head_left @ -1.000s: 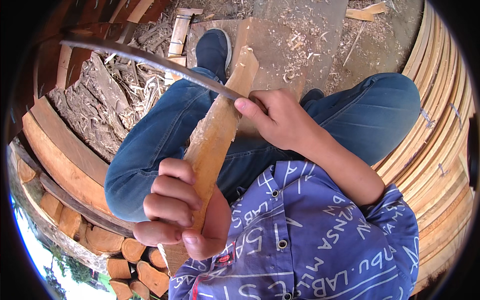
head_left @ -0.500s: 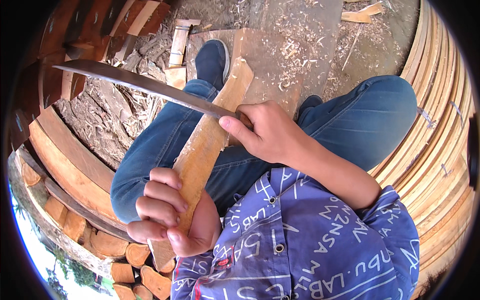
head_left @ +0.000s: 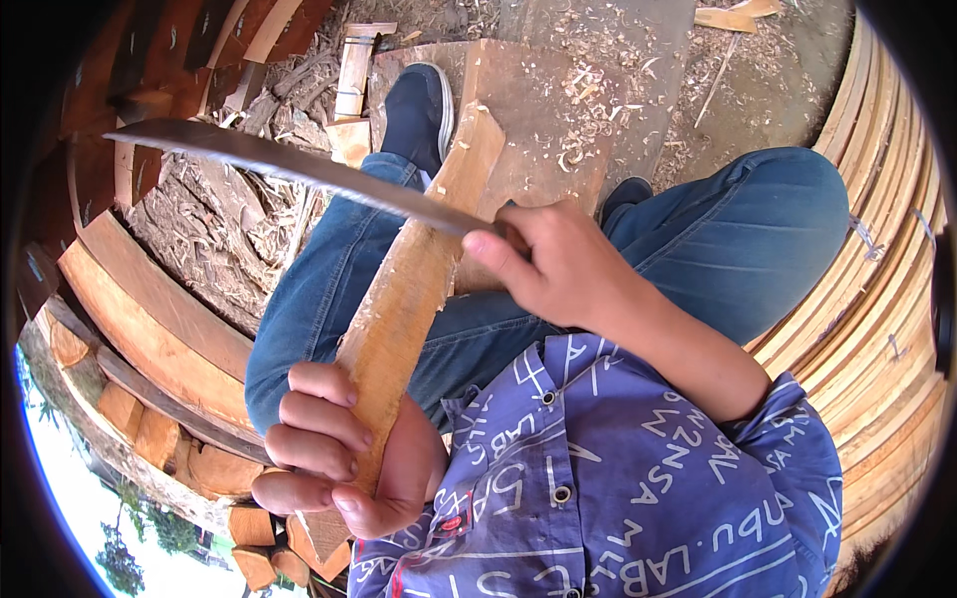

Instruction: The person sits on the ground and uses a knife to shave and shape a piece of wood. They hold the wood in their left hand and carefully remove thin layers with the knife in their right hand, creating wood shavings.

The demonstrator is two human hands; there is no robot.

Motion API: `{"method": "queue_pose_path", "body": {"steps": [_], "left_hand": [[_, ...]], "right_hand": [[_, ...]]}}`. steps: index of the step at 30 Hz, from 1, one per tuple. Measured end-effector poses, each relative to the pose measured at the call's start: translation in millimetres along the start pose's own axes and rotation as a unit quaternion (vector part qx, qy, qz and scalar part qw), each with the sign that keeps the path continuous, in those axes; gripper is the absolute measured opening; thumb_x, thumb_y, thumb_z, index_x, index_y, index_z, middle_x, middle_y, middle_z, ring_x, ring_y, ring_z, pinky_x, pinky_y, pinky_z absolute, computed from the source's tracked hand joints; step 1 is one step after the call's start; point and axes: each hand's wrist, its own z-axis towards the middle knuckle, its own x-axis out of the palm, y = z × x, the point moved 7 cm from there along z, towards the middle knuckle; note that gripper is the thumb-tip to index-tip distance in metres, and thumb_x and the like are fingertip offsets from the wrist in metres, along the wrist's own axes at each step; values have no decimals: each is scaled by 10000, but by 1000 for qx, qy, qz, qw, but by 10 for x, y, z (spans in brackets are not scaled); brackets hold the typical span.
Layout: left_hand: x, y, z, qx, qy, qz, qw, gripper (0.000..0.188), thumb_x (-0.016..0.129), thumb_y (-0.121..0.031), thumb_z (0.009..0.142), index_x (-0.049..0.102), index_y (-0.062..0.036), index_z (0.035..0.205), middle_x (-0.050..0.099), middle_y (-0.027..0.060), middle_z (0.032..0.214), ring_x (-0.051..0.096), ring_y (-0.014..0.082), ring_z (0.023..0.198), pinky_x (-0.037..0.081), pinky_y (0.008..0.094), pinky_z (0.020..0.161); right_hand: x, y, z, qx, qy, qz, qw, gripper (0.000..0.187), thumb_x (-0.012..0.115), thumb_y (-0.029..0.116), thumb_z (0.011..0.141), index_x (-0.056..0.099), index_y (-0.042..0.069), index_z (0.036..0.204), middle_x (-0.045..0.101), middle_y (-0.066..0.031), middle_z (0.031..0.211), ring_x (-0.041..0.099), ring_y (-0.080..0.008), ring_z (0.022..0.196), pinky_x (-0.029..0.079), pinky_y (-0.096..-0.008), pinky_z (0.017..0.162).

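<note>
My left hand (head_left: 339,453) is wrapped round the near end of a long, roughly shaped piece of wood (head_left: 394,309). The wood slants away from me between my legs, and its far end lies by the edge of a wide wooden board (head_left: 543,130). My right hand (head_left: 558,259) grips the handle of a long machete (head_left: 289,177), its fingers closed. The blade crosses over the middle of the wood and points to the left. Whether its edge touches the wood I cannot tell. Most of the handle is hidden inside my right hand.
Long stacked wooden strips (head_left: 867,329) curve along the right side. Cut logs (head_left: 224,468) and a thick curved timber (head_left: 159,309) lie at the left. Dark reddish wood pieces (head_left: 150,60) are piled at the upper left. Shavings (head_left: 588,110) cover the board and ground near my shoes (head_left: 419,110).
My right hand and the machete's handle end have shifted slightly right, with the blade now blurred. The view has moved a little. My left hand keeps its grip on the wood.
</note>
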Motion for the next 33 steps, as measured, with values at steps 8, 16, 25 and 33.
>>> {"method": "queue_pose_path", "body": {"steps": [8, 16, 25, 33], "left_hand": [[-60, -87, -119, -7, -26, 0, 1000, 132, 498, -172, 773, 368, -161, 791, 328, -31, 657, 359, 113, 567, 311, 331, 631], [30, -79, -110, -46, 10, 14, 999, 243, 577, -222, 850, 339, -182, 821, 358, -32, 664, 379, 106, 579, 312, 327, 614], [141, -135, -171, -56, 29, 8, 998, 277, 599, -213, 844, 327, -178, 809, 374, -17, 656, 391, 118, 554, 333, 338, 605], [-28, -72, -156, -55, 23, -13, 998, 271, 593, -189, 828, 324, -169, 807, 374, -5, 623, 406, 123, 542, 351, 351, 598]], "right_hand": [[-13, -600, 59, 99, -15, 23, 995, 625, 500, 486, 915, 602, -67, 643, 536, -220, 527, 575, -372, 529, 432, -448, 528], [112, -285, -4, 8, -5, 55, 998, 602, 518, 462, 914, 580, -57, 615, 502, -230, 511, 535, -366, 482, 417, -431, 504], [68, 23, -159, -54, -25, 32, 998, 624, 486, 486, 924, 593, -56, 634, 519, -223, 533, 541, -368, 505, 422, -426, 510], [98, -228, -94, -8, -29, -13, 999, 628, 462, 475, 939, 591, -61, 638, 502, -218, 512, 541, -326, 486, 420, -433, 512]]}}
